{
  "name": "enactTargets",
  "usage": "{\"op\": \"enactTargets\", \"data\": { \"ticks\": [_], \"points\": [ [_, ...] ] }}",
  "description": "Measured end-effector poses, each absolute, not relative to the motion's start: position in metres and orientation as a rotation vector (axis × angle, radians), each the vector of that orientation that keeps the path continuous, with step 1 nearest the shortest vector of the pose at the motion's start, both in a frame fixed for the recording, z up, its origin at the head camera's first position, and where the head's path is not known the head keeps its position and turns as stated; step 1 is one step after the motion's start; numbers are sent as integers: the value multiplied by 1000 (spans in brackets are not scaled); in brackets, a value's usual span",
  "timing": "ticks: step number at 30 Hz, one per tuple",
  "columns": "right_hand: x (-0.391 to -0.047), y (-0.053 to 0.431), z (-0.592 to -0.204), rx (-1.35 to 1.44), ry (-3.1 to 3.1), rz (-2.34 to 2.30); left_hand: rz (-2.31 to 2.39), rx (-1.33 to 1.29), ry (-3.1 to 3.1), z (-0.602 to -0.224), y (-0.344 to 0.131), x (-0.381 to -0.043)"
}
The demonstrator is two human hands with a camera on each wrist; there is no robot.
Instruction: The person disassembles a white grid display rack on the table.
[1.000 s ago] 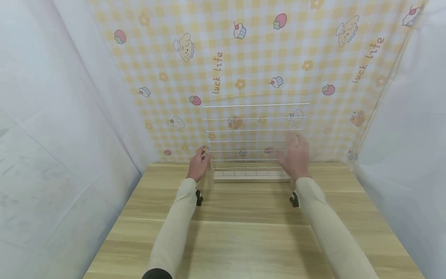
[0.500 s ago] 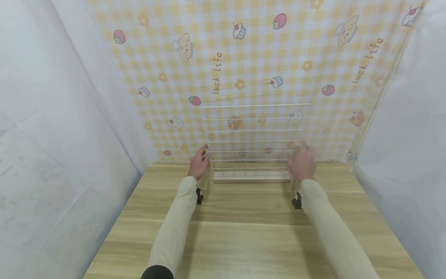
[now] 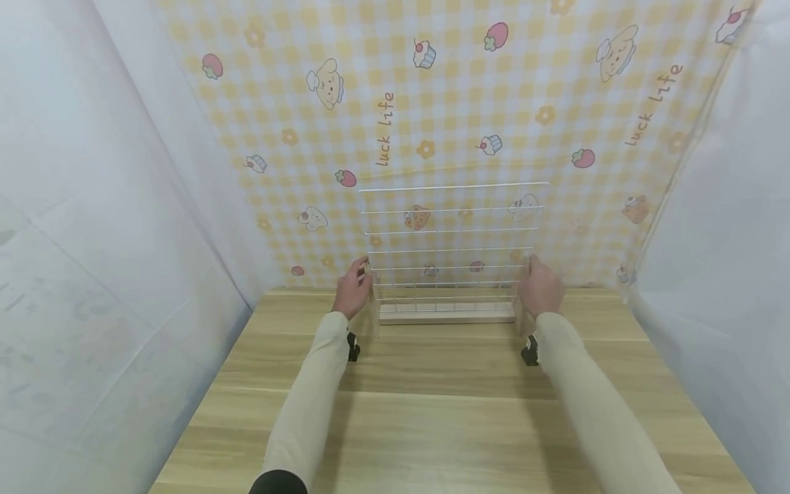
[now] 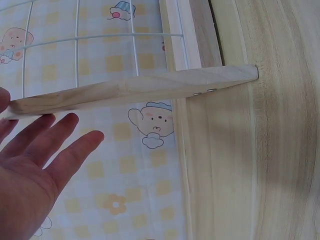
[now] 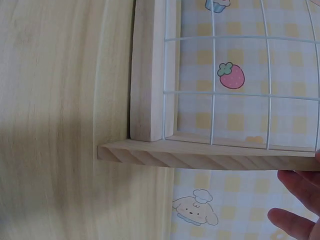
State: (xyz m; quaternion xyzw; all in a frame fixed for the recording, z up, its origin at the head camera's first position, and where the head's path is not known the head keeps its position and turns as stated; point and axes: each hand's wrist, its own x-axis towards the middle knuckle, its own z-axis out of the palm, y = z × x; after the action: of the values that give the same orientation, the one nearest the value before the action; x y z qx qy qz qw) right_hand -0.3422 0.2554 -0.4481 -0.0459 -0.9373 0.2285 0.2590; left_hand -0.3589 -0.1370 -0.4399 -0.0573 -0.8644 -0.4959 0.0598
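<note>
A rack of white wire grid (image 3: 457, 249) set in a pale wooden base stands upright at the back of the table, against the patterned cloth. My left hand (image 3: 353, 289) holds its left wooden side piece; in the left wrist view the thumb lies above that side piece (image 4: 135, 86) and the fingers (image 4: 75, 155) spread below it. My right hand (image 3: 542, 287) grips the opposite side piece (image 5: 210, 156), its fingertips (image 5: 295, 187) at the wood's outer end. Most of the right hand falls outside its wrist view. A wooden bar (image 3: 447, 315) joins both sides at the bottom.
Wood-grain tabletop (image 3: 444, 432) spreads in front of the rack. Behind hangs a yellow checked cloth (image 3: 457, 89) printed with strawberries, cupcakes and dogs. White sheeting (image 3: 92, 240) closes off the left, and more sheeting (image 3: 722, 261) the right.
My right hand has shifted right and outward, from in front of the grid to the rack's right side piece. The left hand and the rack have hardly moved.
</note>
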Motion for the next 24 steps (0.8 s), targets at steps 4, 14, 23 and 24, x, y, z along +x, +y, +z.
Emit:
{"op": "enactTargets", "data": {
  "ticks": [4, 14, 23, 24],
  "points": [
    [-346, 255, -448, -95, -2552, 586, -1475, -179, -2609, -440, -142, -356],
    [-352, 252, -445, -109, -2621, 595, -1481, -212, -2585, -444, -157, -337],
    [-359, 248, -441, -106, -2701, 548, -1370, -228, -2592, -450, -163, -312],
    [-359, 247, -440, -99, -2712, 556, -1362, -224, -2592, -451, -163, -309]
  ]
}}
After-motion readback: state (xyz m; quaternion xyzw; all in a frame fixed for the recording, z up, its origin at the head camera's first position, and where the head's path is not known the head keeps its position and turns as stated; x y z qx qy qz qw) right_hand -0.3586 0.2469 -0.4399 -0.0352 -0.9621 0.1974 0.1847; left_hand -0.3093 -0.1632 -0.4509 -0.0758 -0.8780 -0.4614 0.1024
